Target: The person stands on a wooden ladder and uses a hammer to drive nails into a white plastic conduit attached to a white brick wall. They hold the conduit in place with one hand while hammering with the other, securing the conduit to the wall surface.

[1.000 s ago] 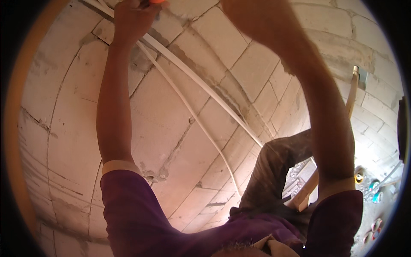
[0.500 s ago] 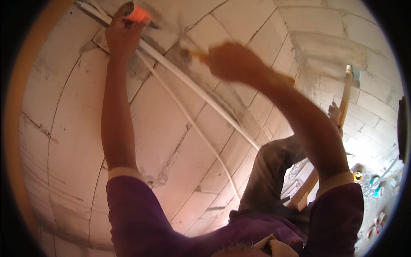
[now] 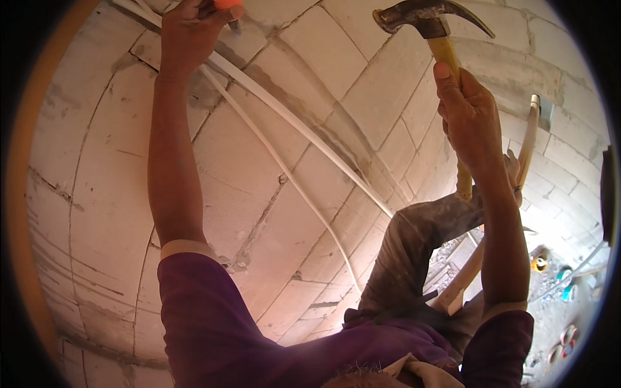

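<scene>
My right hand (image 3: 471, 123) is wrapped round the yellow handle of a claw hammer (image 3: 443, 52). The hammer stands raised, away from the wall, its dark worn head up and its claw toward the right. High at the upper left, my left hand (image 3: 187, 35) is closed on an orange cylindrical piece (image 3: 228, 4) against the block wall (image 3: 213, 168). The frame's top edge cuts off much of that piece. Just below it a short dark tip (image 3: 235, 27) shows; whether the two are joined I cannot tell. Pale conduits (image 3: 291, 126) run diagonally along the wall below this hand.
A wooden piece (image 3: 460, 281) lies beside my bent leg (image 3: 401, 258). Another person's hand (image 3: 511, 165) is perhaps by the pale upright pole (image 3: 529, 145) on the right. Blue round items (image 3: 568, 292) and a yellow one (image 3: 539, 263) lie on the littered floor.
The hammer has swung up and right, away from my left hand, and is no longer blurred. My left hand and the orange piece sit slightly higher in the frame.
</scene>
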A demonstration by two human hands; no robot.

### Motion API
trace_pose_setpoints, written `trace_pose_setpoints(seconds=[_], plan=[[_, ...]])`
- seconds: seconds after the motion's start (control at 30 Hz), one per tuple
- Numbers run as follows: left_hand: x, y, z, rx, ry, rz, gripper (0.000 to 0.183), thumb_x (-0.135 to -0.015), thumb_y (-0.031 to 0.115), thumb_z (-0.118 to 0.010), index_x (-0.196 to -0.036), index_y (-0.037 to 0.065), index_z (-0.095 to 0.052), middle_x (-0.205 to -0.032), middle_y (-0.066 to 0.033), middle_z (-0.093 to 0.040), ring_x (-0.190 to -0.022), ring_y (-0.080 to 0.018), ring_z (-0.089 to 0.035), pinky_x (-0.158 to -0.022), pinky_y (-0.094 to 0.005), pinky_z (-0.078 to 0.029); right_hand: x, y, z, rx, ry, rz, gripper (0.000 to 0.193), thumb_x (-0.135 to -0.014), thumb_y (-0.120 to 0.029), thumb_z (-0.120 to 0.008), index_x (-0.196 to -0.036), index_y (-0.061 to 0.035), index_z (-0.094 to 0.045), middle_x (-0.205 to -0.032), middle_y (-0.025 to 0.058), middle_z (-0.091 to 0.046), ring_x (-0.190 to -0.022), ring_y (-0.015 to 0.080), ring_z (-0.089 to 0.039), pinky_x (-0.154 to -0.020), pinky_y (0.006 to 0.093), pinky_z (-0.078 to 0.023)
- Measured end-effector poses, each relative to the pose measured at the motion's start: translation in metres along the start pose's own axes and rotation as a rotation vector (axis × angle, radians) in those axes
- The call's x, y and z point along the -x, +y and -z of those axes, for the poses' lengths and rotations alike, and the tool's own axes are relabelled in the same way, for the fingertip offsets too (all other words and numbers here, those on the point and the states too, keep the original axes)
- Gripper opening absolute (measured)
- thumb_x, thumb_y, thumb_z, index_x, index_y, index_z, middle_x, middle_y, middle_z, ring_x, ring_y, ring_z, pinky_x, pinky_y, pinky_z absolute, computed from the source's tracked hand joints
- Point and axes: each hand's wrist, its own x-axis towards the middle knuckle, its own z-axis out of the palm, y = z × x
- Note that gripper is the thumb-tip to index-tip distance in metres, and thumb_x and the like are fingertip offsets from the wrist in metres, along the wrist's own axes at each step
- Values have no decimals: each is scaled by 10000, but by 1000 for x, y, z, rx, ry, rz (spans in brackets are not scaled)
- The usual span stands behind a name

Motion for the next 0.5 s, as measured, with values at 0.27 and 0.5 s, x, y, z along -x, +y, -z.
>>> trace_pose_setpoints(seconds=[0.27, 0.5], plan=[[2, 9, -4, -85, -90, -63, 226, -856, -60, -681, -1071, 10, -680, -903, -5, -691, -812, -70, -635, -714, -237, -531, 6, -12, -10, 36, -41, 89, 560, -1021, -489, -547, -791, 21, -563, -606, 79, -499, -573, 170, -445, -526, 367, -381], [4, 9, -8, -180, -38, -58, 237, -838, -61, -676, -1067, 1, -675, -856, 17, -674, -733, -56, -604, -647, -240, -511, -5, -84, -40, -186, 147, 544, 431, -1046, -335, -517, -841, 41, -573, -645, 183, -589, -563, 291, -570, -532, 445, -438]])
